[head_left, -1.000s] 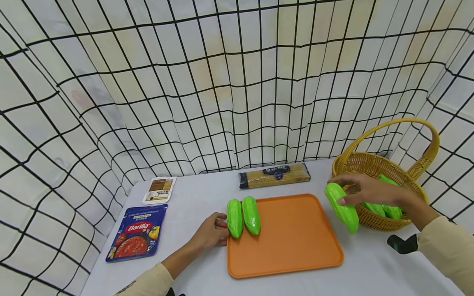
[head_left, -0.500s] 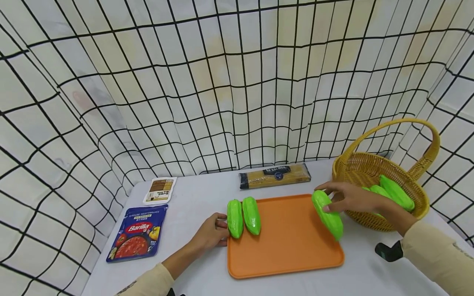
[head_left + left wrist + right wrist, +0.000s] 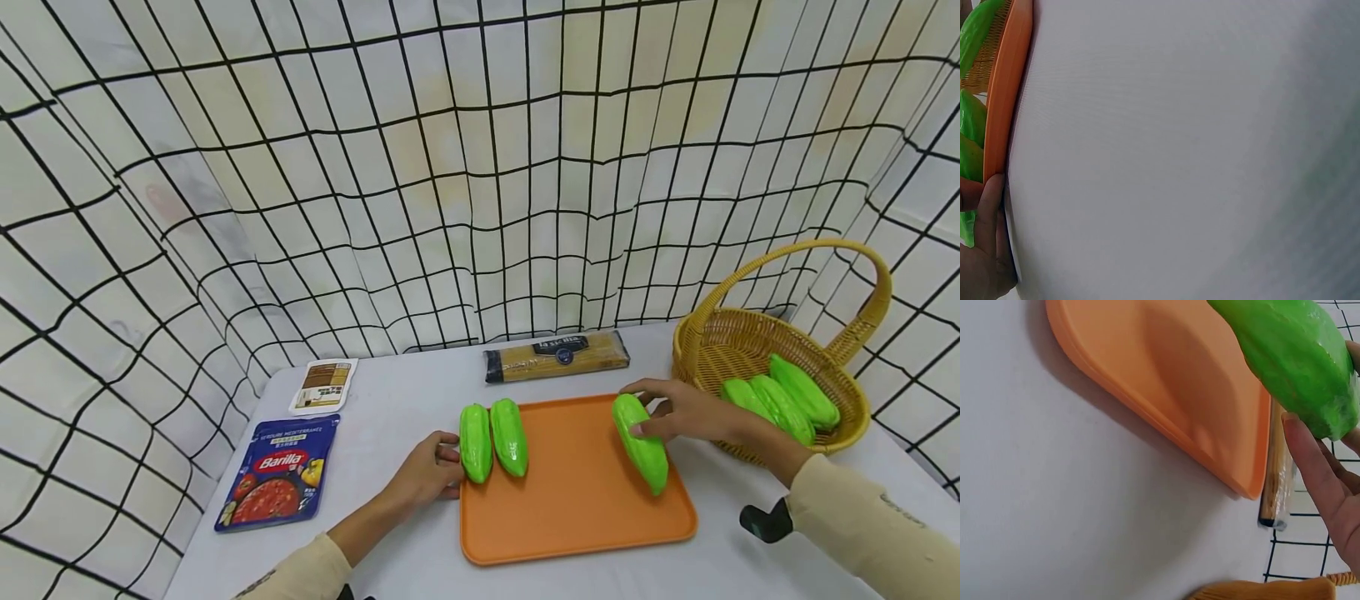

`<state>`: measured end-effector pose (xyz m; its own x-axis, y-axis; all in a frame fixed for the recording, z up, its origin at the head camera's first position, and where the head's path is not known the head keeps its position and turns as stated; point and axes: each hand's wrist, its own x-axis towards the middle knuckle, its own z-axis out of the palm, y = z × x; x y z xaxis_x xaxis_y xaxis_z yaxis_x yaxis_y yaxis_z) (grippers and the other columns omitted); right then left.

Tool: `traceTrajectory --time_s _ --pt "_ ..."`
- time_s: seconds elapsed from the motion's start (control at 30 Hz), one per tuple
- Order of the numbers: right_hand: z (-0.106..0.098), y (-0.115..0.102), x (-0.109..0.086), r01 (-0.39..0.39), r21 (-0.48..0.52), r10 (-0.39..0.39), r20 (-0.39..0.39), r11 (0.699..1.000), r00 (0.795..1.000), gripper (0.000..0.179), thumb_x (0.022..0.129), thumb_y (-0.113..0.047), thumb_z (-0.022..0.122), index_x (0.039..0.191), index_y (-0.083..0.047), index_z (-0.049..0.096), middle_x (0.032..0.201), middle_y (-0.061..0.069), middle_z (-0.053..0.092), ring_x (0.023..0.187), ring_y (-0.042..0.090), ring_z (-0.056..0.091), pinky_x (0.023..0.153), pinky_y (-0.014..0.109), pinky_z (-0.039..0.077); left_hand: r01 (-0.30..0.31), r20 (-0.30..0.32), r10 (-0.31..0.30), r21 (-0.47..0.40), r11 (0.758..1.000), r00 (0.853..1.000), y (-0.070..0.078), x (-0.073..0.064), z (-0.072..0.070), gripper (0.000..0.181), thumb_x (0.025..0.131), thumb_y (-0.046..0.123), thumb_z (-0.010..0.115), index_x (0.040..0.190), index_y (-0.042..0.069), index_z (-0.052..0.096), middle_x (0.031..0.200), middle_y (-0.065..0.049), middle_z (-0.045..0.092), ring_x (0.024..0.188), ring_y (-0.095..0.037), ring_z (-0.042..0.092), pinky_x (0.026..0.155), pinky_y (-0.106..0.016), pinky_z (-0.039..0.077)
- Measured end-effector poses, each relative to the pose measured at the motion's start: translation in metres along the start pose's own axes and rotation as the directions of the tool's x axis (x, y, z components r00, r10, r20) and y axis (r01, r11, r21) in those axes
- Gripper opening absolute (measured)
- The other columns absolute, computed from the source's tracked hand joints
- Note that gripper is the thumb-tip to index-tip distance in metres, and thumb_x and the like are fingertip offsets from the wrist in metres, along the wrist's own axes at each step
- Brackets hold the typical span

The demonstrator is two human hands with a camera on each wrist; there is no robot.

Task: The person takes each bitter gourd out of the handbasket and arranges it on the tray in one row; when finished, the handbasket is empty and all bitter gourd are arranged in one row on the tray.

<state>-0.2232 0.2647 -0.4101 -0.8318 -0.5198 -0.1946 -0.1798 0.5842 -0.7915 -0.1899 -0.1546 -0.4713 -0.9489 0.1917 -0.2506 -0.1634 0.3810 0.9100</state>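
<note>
Fingers and thumb of my right hand [image 3: 681, 410] grip a glossy green vegetable [image 3: 645, 457], while those of my left hand [image 3: 426, 471] hold the left edge of the orange tray [image 3: 562, 521]. Handling this well, as I judge it, calls for a light, even pinch on that slick surface, a level wrist and a slow lowering so that it doesn't roll; a firm left hand should keep the tray from sliding. The vegetable lies within my right grasp, pinched toward its far end, its near end free of my fingers and slanting toward me. It is above the tray's right side: from the right wrist I see its shadow lying apart from it. Two green vegetables [image 3: 492, 440] lie side by side along the tray's left edge, just beside my left fingertips; whether those touch the nearer one, I cannot tell. Past my right hand, the wicker basket [image 3: 727, 354] holds three more of them. Off to the left on the white table [image 3: 390, 550] lie a blue pouch [image 3: 279, 471] and, farther back, a small packet [image 3: 325, 386]; beyond the tray rests a pasta pack [image 3: 558, 358], and behind everything rises the black-lined backdrop [image 3: 487, 183].
</note>
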Motion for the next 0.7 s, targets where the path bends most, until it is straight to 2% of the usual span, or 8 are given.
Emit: traceTrajectory --time_s 0.23,0.4,0.5,0.7 --pt "0.011 0.003 0.012 -0.029 0.058 0.031 -0.038 0.998 0.999 0.07 0.091 -0.032 0.074 0.148 -0.006 0.043 0.136 0.028 0.051 0.111 0.034 0.065 0.077 0.039 0.062 0.001 -0.005 -0.001 -0.002 1.0 1.0 0.0 0.0 0.0 0.058 0.082 0.0 0.066 0.136 -0.005 0.047 0.112 -0.017 0.055 0.094 -0.02 0.065 0.07 -0.034 0.064" --pt "0.017 0.002 0.016 -0.026 0.048 0.028 -0.053 0.999 0.998 0.071 0.091 -0.034 0.073 0.148 -0.006 0.042 0.138 0.027 0.05 0.115 0.037 0.061 0.084 0.042 0.06 0.002 -0.002 -0.002 -0.009 1.0 1.0 0.0 0.0 0.0 0.058 0.082 0.0 0.066 0.136 -0.005 0.047 0.112 -0.016 0.055 0.094 -0.02 0.065 0.07 -0.034 0.064" --pt "0.02 0.001 0.019 -0.046 0.042 0.048 -0.057 0.998 0.997 0.067 0.09 -0.037 0.073 0.146 -0.011 0.045 0.137 0.024 0.052 0.119 0.036 0.058 0.09 0.044 0.058 0.006 -0.001 -0.006 -0.009 1.0 1.0 0.0 0.001 0.0 0.058 0.082 0.0 0.066 0.136 -0.005 0.047 0.112 -0.017 0.055 0.094 -0.02 0.065 0.071 -0.034 0.064" --pt "0.026 -0.001 0.024 -0.037 0.078 0.04 -0.038 0.996 0.998 0.063 0.091 -0.034 0.073 0.145 -0.012 0.049 0.133 0.022 0.054 0.115 0.035 0.06 0.085 0.042 0.059 0.009 -0.004 -0.009 -0.003 1.0 1.0 0.0 0.001 0.0 0.059 0.081 0.0 0.065 0.136 -0.005 0.047 0.112 -0.016 0.055 0.094 -0.019 0.065 0.07 -0.033 0.064"
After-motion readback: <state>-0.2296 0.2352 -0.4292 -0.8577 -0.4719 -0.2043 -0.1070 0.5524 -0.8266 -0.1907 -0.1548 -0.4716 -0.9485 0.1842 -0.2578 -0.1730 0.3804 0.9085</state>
